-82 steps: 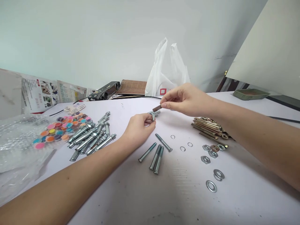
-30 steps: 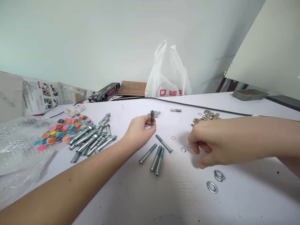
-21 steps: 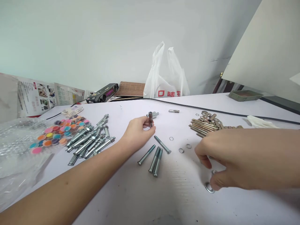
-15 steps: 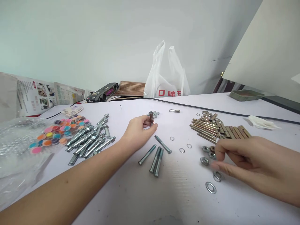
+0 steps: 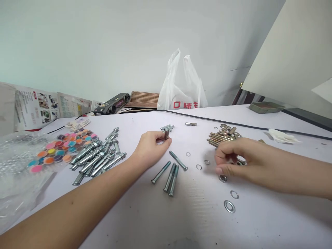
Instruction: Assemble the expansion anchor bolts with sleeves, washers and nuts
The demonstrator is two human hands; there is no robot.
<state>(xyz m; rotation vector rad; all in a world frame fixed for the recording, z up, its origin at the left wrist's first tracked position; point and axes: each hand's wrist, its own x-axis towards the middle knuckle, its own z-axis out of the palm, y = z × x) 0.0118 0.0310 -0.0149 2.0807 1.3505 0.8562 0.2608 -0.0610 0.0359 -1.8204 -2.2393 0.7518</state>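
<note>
My left hand (image 5: 151,147) pinches an upright expansion bolt (image 5: 166,134) between thumb and fingertips, and only its dark upper end shows. Several loose cone-ended bolts (image 5: 178,160) lie just in front of that hand, with short silver sleeves (image 5: 167,128) behind it. My right hand (image 5: 233,159) is closed, thumb against fingers, above the nuts; whatever it pinches is hidden. A nut (image 5: 223,178) peeks out under its thumb. Nearer to me lie a flat washer (image 5: 229,206) and a thinner ring (image 5: 234,194). Small spring washers (image 5: 199,167) lie between the hands.
Assembled expansion bolts (image 5: 97,155) are piled at left, beside colourful discs (image 5: 59,148) and a clear plastic bag (image 5: 20,173). Brassy rods (image 5: 220,137) lie behind my right hand. A black cable (image 5: 207,118) crosses the back, before a white carrier bag (image 5: 181,93).
My right hand has moved left and slightly up, now covering most of the nuts. Where two rings overlapped near its thumb, one lies now. My left hand still holds the expansion bolt, now lower.
</note>
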